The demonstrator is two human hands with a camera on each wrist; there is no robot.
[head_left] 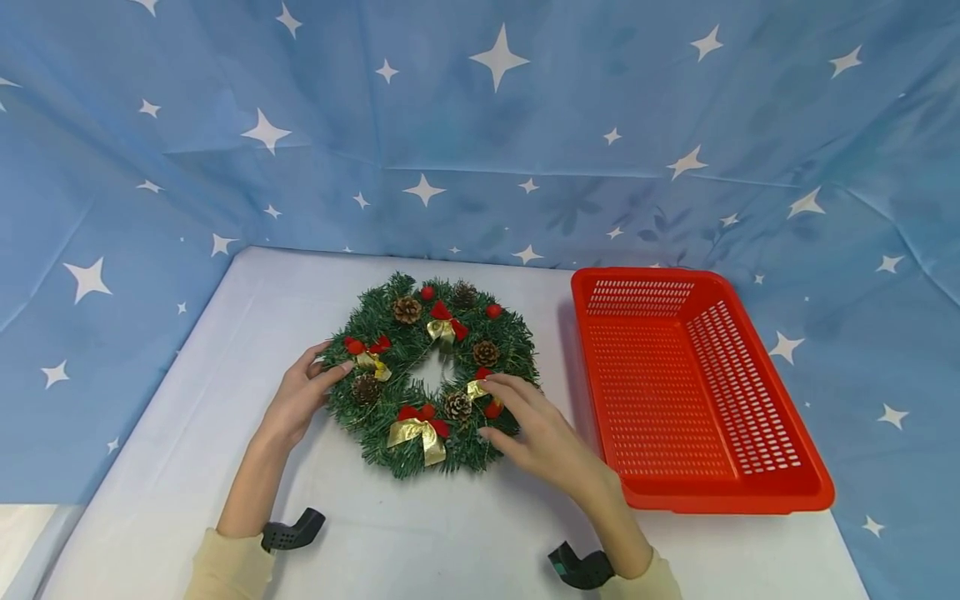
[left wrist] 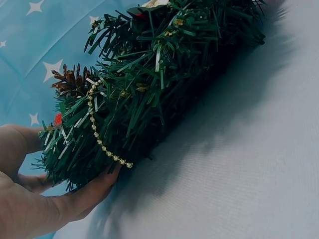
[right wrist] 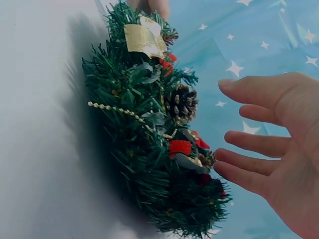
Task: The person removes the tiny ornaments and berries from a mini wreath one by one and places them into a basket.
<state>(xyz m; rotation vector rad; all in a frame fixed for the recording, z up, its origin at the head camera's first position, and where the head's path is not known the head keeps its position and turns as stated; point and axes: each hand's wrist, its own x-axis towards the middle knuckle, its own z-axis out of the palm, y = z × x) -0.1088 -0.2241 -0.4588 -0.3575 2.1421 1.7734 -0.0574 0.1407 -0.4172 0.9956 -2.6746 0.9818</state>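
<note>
A green Christmas wreath [head_left: 397, 342] lies on the white-covered table, trimmed with pine cones [head_left: 407, 309], red berries and red-and-gold bows [head_left: 417, 435]. My left hand [head_left: 296, 396] grips its left edge, thumb over the top and fingers around the outer side. In the left wrist view those fingers [left wrist: 92, 194] reach beneath the tinsel, near a gold bead string [left wrist: 95, 133]. Over the wreath's lower right side hovers my right hand [head_left: 543, 429]. Its fingers are spread and relaxed, close to a bow, and the right wrist view shows nothing held in them.
To the right of the wreath stands a red plastic basket [head_left: 652, 392] with slotted walls and nothing inside. A blue curtain with white stars [head_left: 465, 142] hangs behind and at both sides of the table [head_left: 420, 533]. Each wrist wears a black device [head_left: 294, 531].
</note>
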